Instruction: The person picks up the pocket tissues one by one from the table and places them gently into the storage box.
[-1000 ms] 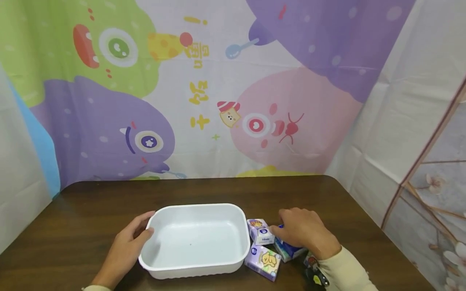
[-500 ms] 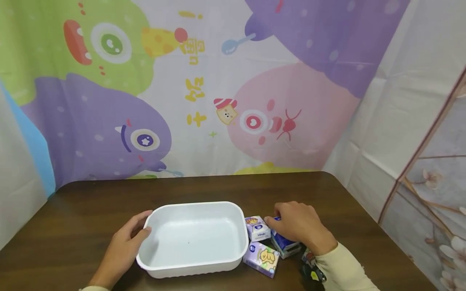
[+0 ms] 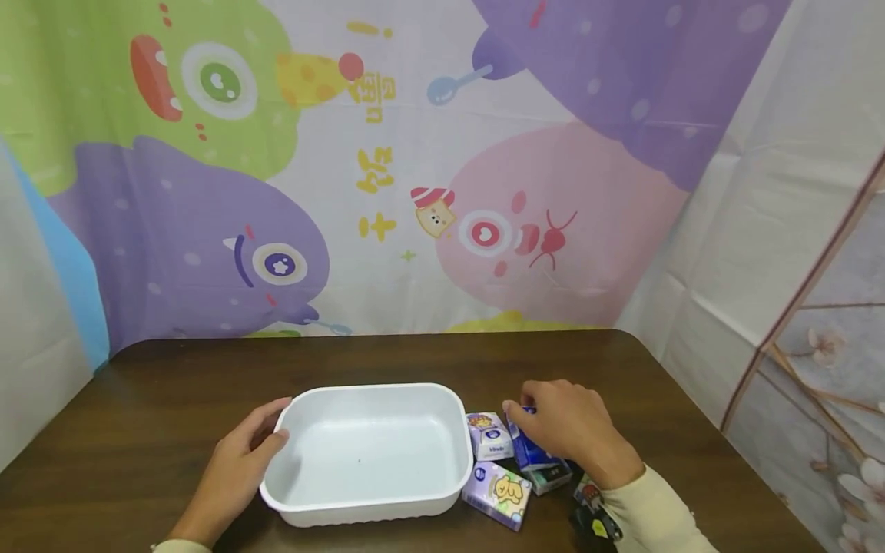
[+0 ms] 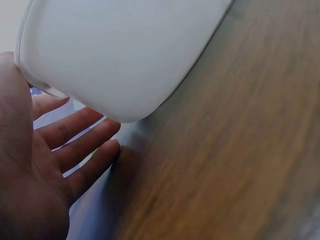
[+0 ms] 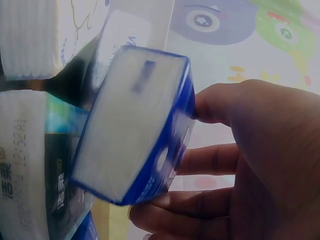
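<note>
Here, head view: the right hand [image 3: 570,418] pinches the blue packet [image 3: 531,455] at the white tray's [image 3: 373,516] three o'clock; the left hand [image 3: 242,453] sits at nine. Left wrist: loosely spread fingers touch its wall. Right wrist: thumb opposes fingers; light pressure should prevent crumpling.

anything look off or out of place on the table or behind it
The backdrop behind the table looks odd: its cartoon faces and yellow lettering lie sideways. A tiny dark speck marks the white tray. The two purple packets beside it lie at uneven angles. I see nothing spilled or damaged.
</note>
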`<state>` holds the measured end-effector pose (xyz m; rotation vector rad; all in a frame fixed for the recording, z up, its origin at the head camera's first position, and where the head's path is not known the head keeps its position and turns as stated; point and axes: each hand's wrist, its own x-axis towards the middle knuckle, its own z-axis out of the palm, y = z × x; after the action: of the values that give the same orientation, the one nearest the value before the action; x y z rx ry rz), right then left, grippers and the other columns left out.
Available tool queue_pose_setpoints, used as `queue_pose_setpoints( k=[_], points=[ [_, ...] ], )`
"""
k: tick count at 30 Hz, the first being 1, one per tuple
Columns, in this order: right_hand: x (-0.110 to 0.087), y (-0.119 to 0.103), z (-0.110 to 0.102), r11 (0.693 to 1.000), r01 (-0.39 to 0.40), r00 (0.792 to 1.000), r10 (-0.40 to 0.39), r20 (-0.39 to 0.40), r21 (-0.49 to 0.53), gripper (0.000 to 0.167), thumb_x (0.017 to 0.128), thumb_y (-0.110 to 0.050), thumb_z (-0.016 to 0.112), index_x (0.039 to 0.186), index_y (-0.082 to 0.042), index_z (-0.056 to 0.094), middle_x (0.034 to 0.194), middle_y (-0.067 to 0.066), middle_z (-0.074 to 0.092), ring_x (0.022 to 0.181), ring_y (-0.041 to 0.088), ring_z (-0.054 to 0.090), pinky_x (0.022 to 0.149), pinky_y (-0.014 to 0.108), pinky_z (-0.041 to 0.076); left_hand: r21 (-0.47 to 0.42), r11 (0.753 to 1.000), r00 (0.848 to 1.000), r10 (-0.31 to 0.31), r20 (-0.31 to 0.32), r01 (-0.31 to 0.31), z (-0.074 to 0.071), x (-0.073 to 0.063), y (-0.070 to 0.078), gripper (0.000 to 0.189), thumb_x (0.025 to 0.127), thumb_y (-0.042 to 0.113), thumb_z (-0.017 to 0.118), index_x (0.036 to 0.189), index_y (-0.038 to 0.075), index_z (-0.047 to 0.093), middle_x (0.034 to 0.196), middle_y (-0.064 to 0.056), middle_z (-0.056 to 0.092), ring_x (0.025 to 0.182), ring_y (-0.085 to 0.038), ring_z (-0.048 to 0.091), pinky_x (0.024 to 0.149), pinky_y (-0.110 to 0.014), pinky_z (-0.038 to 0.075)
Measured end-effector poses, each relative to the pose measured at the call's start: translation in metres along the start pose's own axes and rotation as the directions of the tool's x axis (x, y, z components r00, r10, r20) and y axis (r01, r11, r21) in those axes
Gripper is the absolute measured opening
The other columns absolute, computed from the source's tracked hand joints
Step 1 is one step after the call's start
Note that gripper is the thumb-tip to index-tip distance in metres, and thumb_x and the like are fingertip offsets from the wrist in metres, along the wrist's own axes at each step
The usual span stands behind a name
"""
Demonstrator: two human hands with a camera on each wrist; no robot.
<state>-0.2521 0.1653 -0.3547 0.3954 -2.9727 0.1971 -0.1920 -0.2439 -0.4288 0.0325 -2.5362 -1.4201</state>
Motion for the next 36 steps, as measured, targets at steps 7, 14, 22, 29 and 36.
queue_pose_setpoints(
  k=[7, 14, 22, 29, 36],
  points=[
    [0.0001, 0.0022, -0.0032, 1.0, -0.026, 0.999, 0.026, -0.028, 0.009, 0.035, 0.093, -0.053, 0.062, 0.092, -0.019, 0.072, 0.077, -0.004, 0.065, 0.063, 0.015, 0.054, 0.056, 0.038, 0.046, 0.001, 1.0, 1.0, 0.011, 0.002, -0.011, 0.0008, 0.0015, -0.0002, 0.043, 0.103, 0.022, 0.056, 0.145, 0.014, 0.052, 0.129, -0.015, 0.064, 0.109, -0.017, 0.059, 0.08, -0.023, 0.051],
    [-0.0002, 0.002, -0.0044, 0.998, -0.053, 0.998, 0.055, -0.042, 0.04, 0.035, 0.094, -0.053, 0.061, 0.089, -0.019, 0.071, 0.073, -0.005, 0.062, 0.062, 0.016, 0.054, 0.055, 0.037, 0.044, -0.015, 1.0, 1.0, -0.006, 0.009, 0.006, 0.0026, 0.0013, -0.003, 0.043, 0.103, 0.022, 0.056, 0.145, 0.013, 0.052, 0.129, -0.015, 0.063, 0.106, -0.012, 0.059, 0.078, -0.024, 0.052],
    [0.0, -0.0015, -0.0024, 0.998, -0.044, 0.997, 0.047, -0.065, 0.048, 0.034, 0.093, -0.053, 0.062, 0.088, -0.02, 0.071, 0.073, -0.006, 0.062, 0.062, 0.015, 0.054, 0.055, 0.037, 0.045, -0.025, 0.999, 1.0, -0.021, 0.019, 0.021, -0.0009, 0.0017, -0.0028, 0.044, 0.103, 0.021, 0.056, 0.146, 0.013, 0.051, 0.131, -0.016, 0.062, 0.105, -0.007, 0.058, 0.078, -0.025, 0.052],
    [0.0, -0.0014, -0.0026, 0.998, -0.052, 0.996, 0.055, -0.066, 0.041, 0.035, 0.093, -0.054, 0.061, 0.087, -0.02, 0.07, 0.073, -0.006, 0.062, 0.062, 0.016, 0.053, 0.054, 0.038, 0.043, -0.012, 1.0, 1.0, -0.02, 0.022, 0.02, -0.0005, 0.0026, -0.0016, 0.044, 0.104, 0.023, 0.056, 0.147, 0.013, 0.05, 0.131, -0.015, 0.062, 0.107, -0.01, 0.058, 0.078, -0.024, 0.052],
    [-0.001, -0.0011, -0.0056, 0.998, -0.047, 0.996, 0.05, -0.08, 0.041, 0.037, 0.093, -0.054, 0.061, 0.087, -0.019, 0.071, 0.073, -0.005, 0.062, 0.062, 0.016, 0.054, 0.055, 0.038, 0.044, -0.015, 1.0, 1.0, -0.01, 0.011, 0.01, 0.0007, 0.0012, -0.0028, 0.044, 0.103, 0.022, 0.056, 0.146, 0.014, 0.051, 0.13, -0.015, 0.063, 0.106, -0.009, 0.059, 0.078, -0.023, 0.051]
  ],
)
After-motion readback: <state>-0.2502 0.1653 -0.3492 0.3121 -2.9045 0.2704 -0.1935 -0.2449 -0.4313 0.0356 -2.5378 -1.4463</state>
